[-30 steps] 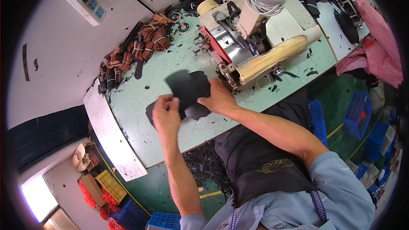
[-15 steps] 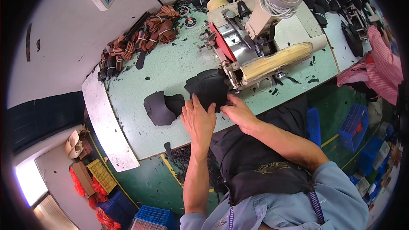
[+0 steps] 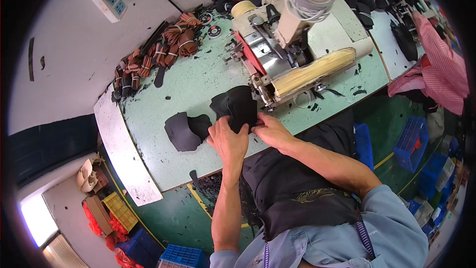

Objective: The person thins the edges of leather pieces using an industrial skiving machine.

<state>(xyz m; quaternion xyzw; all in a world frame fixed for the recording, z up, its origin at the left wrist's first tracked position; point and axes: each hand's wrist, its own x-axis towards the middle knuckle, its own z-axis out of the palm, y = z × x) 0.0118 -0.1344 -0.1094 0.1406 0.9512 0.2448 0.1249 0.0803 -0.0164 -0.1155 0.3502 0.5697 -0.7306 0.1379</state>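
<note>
A stack of black cut pieces (image 3: 240, 103), like leather or lining, sits on the pale green table just left of the skiving machine's front (image 3: 267, 106). My left hand (image 3: 229, 144) grips the stack's near edge, fingers over it and thumb toward the right. At its near right corner my right hand (image 3: 274, 131) pinches the same stack; the fingertips are partly hidden under it. To the left lie more black curved pieces (image 3: 183, 133), overlapping each other, close to my left fingers but apart from them.
Bundles of brown and black strips (image 3: 171, 44) line the wall side of the green table (image 3: 198, 79). A dark scrap (image 3: 194, 178) hangs at the front edge. Black offcuts litter the tabletop. Blue crates (image 3: 411, 143) stand on the floor to the right; a person's pink checked sleeve (image 3: 439, 64) shows beyond.
The whole view has shifted slightly. My left index finger, stretched over the stack before, has drawn back to its near edge. Both hands stay at the stack.
</note>
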